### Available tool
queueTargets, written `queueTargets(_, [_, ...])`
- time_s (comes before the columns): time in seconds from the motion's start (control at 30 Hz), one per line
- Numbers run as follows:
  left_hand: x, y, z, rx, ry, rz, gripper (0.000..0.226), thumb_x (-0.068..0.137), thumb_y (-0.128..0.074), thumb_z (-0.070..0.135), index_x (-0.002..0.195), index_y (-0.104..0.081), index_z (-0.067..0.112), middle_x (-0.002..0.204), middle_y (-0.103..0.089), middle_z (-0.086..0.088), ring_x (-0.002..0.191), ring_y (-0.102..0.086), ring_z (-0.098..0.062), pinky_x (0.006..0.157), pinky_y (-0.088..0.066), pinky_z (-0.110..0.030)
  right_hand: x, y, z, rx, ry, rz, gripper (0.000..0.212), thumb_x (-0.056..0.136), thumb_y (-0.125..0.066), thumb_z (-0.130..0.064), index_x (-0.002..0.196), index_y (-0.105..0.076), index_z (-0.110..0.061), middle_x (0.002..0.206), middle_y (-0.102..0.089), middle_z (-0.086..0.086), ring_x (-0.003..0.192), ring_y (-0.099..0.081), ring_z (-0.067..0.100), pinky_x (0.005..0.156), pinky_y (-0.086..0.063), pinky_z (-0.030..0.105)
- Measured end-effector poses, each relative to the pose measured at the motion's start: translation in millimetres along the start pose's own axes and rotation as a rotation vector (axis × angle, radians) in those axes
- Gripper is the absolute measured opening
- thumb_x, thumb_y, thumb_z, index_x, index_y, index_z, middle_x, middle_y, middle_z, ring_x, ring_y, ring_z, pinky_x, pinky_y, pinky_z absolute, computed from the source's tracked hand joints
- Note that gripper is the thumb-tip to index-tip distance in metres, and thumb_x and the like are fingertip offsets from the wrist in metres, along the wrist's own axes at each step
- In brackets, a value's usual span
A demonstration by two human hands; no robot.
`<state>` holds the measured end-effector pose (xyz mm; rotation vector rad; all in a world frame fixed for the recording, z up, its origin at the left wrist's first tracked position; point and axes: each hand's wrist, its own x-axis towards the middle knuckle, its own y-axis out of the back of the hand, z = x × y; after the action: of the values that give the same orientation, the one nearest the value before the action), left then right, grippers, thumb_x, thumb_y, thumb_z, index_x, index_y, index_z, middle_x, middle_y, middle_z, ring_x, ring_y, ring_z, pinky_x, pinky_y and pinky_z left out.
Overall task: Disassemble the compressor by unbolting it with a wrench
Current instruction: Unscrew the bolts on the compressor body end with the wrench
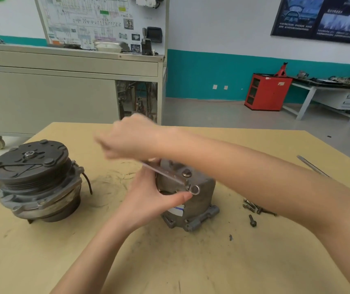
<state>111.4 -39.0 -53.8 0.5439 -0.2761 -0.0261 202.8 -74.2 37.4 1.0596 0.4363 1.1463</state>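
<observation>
The wrench (170, 176) lies across the top of the housing (206, 194) at mid-tabletop (191, 262), its long axis running from far left to near right, ring end nearest. The left hand (150, 198) clasps the housing, thumb just under the ring. The blurred right hand (131, 139) curls over the handle's far end. Loose bolts (252, 206) lie to the right and the pulley (30, 166) stands to the left. A red cabinet (267, 92) stands by the teal wall (201, 75).

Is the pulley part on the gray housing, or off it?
Off. The pulley part stands alone on the table, left of the housing, with a gap between.
</observation>
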Motion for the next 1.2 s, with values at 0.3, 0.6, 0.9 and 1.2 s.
queueTargets(0.3, [1,-2,-1,0.032,0.038,0.010,0.111,0.045,-0.061,0.074,0.143,-0.031,0.032,0.126,-0.039,0.022,0.123,-0.037,-0.002,0.104,-0.034,-0.028,-56,42,97,0.475,-0.508,-0.006,0.026,0.099,-0.037,-0.017,0.073,-0.042,-0.015,0.069,-0.042,-0.005,0.063,-0.038,0.010,0.051,-0.027,0.019])
queueTargets(0.6, [5,-4,1,-0.113,0.123,0.043,0.119,0.044,-0.057,0.080,0.148,-0.028,0.030,0.141,-0.039,0.016,0.131,-0.034,-0.003,0.105,-0.031,-0.026,-2,39,59,0.297,-0.296,-0.039,0.014,0.095,-0.038,-0.020,0.085,-0.042,-0.010,0.064,-0.038,-0.001,0.067,-0.041,0.025,0.055,-0.026,0.032])
queueTargets(0.9, [26,-15,24,-0.079,0.290,0.135,0.089,0.056,-0.053,0.062,0.135,-0.044,0.022,0.138,-0.049,0.000,0.132,-0.040,-0.025,0.108,-0.034,-0.047,8,15,29,0.361,-0.154,0.033,0.012,0.099,-0.032,-0.024,0.091,-0.038,-0.017,0.060,-0.036,-0.002,0.068,-0.042,0.033,0.058,-0.026,0.034])
queueTargets(1.2, [22,-7,25,-0.118,0.307,0.081,0.090,0.052,-0.060,0.064,0.131,-0.046,0.022,0.132,-0.053,0.000,0.131,-0.041,-0.024,0.108,-0.035,-0.046,12,-10,12,0.122,-0.117,0.001,0.029,0.100,-0.030,-0.033,0.105,-0.054,-0.017,0.075,-0.048,0.004,0.069,-0.045,0.026,0.058,-0.027,0.031])
